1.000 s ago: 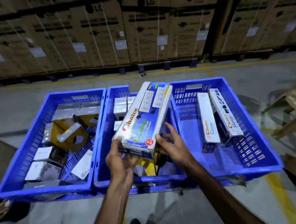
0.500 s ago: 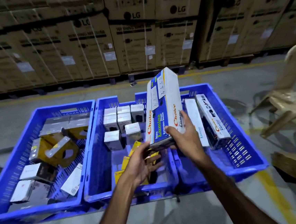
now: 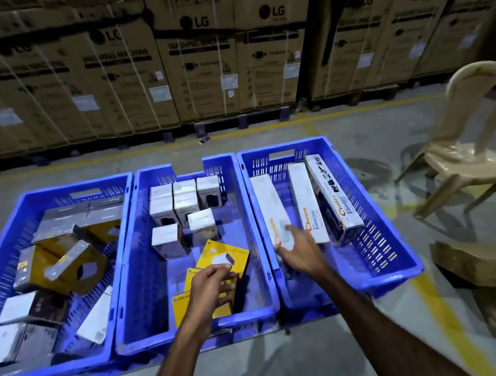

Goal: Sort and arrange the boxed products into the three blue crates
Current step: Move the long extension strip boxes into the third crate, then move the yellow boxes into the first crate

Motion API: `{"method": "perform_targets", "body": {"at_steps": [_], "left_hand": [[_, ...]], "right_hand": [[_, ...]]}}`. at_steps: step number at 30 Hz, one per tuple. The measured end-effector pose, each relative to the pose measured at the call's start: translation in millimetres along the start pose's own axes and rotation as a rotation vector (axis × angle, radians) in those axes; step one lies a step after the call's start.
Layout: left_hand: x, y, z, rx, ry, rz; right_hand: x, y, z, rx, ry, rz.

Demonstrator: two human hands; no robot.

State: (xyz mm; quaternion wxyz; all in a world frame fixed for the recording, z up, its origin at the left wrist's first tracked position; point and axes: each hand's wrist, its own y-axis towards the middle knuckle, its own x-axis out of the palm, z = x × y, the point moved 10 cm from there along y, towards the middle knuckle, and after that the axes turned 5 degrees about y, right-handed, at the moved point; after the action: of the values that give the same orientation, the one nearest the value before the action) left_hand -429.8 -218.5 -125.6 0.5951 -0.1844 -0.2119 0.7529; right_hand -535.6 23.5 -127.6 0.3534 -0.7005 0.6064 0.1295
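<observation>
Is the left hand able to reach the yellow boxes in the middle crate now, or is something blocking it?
Probably yes. The left hand is directly over the yellow boxes in the open-topped middle crate; nothing lies between them. Whether the fingers already touch a box is unclear.

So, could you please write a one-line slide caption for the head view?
Right hand setting a long white carton into the right blue crate; left hand over yellow packs.

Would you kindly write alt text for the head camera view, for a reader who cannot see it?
A person's right hand rests on a long white box in the right blue crate, while the left hand reaches over yellow boxes in the middle crate. The left crate holds mixed boxes.
</observation>
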Motion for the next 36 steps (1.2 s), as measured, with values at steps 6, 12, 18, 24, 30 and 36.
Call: {"method": "perform_targets", "body": {"at_steps": [6, 12, 18, 24, 30, 36], "left_hand": [[-16, 4, 3, 0.049, 0.026, 0.066], [-14, 6, 3, 0.099, 0.127, 0.033], [-27, 4, 5, 0.162, 0.178, 0.058], [-75, 8, 8, 0.212, 0.269, 0.171], [-122, 19, 13, 0.239, 0.398, 0.217], [-137, 41, 21, 0.276, 0.631, 0.145]], "right_hand": [[38, 14, 37, -0.03, -0.057, -0.157], [19, 20, 21, -0.072, -0.109, -0.128], [-13, -5, -16, -0.202, -0.018, 0.099], [6, -49, -87, -0.475, 0.063, 0.098], [69, -54, -110, -0.554, 0.045, -0.112], [120, -31, -103, -0.434, -0.137, -0.301]]}}
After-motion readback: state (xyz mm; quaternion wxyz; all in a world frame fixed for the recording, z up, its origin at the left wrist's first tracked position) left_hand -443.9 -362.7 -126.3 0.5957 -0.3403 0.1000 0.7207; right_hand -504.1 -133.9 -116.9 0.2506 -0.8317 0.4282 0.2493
